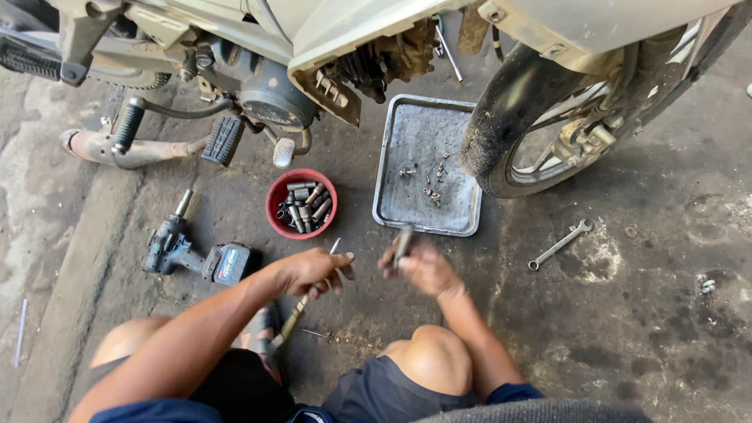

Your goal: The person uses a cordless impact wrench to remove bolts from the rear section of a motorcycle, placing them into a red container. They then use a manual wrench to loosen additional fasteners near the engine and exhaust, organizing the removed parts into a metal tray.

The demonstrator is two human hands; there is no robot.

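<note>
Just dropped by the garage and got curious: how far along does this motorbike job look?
Done: small screws lie loose in the metal tray, and the motorbike's engine sits exposed. In hand: the left hand holds a long tool, the right hand a dark, blurred part. Left: nothing refitted yet; sockets wait in the red bowl.

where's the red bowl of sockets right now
In the head view the red bowl sits on the concrete floor left of centre, just left of the metal tray, below the motorcycle engine and right of the cordless impact wrench.
</note>
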